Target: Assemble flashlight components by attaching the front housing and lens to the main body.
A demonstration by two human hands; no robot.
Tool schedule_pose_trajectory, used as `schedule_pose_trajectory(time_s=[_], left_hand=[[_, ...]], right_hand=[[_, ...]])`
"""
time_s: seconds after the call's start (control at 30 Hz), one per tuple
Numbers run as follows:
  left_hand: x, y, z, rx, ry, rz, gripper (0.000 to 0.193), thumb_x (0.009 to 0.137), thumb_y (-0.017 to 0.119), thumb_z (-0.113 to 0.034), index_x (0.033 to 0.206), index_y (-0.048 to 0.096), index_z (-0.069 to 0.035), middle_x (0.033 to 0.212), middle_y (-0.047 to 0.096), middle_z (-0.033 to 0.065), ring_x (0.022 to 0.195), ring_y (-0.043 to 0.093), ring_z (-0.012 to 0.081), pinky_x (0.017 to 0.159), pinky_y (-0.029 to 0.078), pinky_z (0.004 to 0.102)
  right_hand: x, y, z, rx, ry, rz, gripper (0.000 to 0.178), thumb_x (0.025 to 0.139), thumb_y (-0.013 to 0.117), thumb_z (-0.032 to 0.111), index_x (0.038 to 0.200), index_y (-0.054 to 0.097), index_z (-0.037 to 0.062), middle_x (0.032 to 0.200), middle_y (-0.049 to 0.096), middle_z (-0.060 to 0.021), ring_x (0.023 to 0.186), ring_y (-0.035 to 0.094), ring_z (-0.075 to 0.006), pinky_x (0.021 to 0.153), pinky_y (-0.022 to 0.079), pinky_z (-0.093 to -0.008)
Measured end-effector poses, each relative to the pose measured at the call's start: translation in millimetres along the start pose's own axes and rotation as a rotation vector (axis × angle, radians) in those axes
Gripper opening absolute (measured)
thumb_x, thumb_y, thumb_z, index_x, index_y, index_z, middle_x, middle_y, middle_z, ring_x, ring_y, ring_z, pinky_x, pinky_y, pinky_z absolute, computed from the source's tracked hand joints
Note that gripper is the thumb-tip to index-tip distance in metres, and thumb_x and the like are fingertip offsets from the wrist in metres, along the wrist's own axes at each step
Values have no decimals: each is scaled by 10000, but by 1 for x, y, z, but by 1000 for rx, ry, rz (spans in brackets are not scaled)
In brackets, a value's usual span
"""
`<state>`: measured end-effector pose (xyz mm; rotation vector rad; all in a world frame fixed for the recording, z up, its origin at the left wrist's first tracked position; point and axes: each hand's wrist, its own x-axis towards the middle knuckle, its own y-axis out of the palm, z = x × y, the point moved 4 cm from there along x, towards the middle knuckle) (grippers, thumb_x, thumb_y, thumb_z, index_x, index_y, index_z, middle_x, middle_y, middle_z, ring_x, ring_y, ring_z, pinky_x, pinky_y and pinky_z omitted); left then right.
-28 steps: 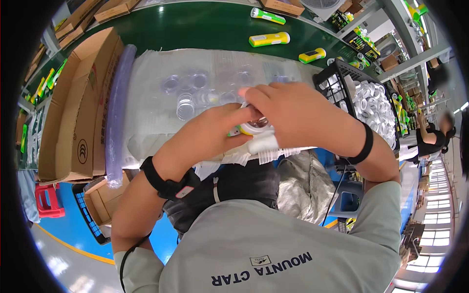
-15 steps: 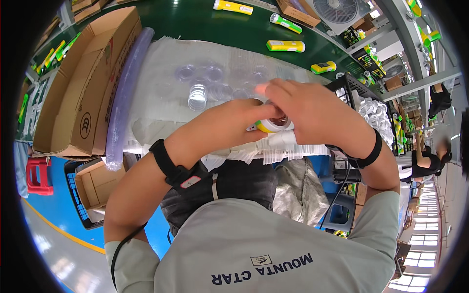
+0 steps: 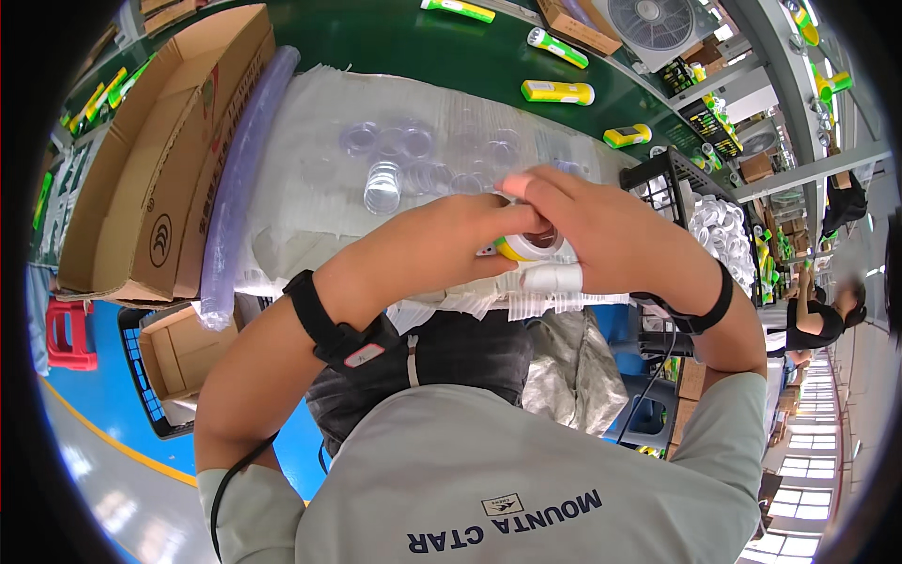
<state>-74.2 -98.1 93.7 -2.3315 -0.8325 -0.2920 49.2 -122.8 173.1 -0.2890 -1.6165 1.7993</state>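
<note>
A flashlight (image 3: 512, 249) with a yellow, green and white body is held between my two hands over the near edge of the table, its round white-rimmed head facing up. My left hand (image 3: 470, 233) wraps round its body from the left. The fingers of my right hand (image 3: 592, 221) arch over the head, and a white-wrapped digit lies beside the rim. What the fingertips press inside the head is hidden. Beyond my hands lie a stack of clear round lenses (image 3: 382, 191) and several loose clear discs (image 3: 413, 143) on the white-covered table (image 3: 310, 202).
An open cardboard box (image 3: 141, 179) and a rolled clear plastic sheet (image 3: 246, 179) flank the left side. On the right stands a black crate (image 3: 662, 183) beside a heap of white rings (image 3: 722, 230). Flashlights (image 3: 558, 92) lie along the green belt (image 3: 376, 42). A co-worker (image 3: 817, 318) is far right.
My right hand has shifted slightly down and right over the flashlight head, and its white-wrapped digit shows more plainly. My left hand keeps its grip. Flashlights on the belt appear slightly shifted.
</note>
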Motion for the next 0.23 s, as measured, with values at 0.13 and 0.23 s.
schedule_pose_trajectory(time_s=[0.13, 0.23], left_hand=[[2, 0, -5, -1, -33, 65, 424, 737, 671, -25, 1141, 572, -108, 1028, 622, 108, 958, 608, 319, 794, 503, 389], [5, 1, -6, 17, -55, 104, 427, 743, 654, -11, 1149, 567, -109, 1065, 618, 113, 983, 605, 319, 806, 504, 387]], right_hand=[[-3, -3, -5, -259, 284, 401, 431, 739, 704, 422, 847, 514, 50, 629, 603, -91, 575, 611, -289, 507, 475, -377], [6, 1, -4, -389, 214, 448, 406, 740, 701, 394, 855, 514, 52, 776, 640, -80, 674, 635, -266, 550, 485, -362]])
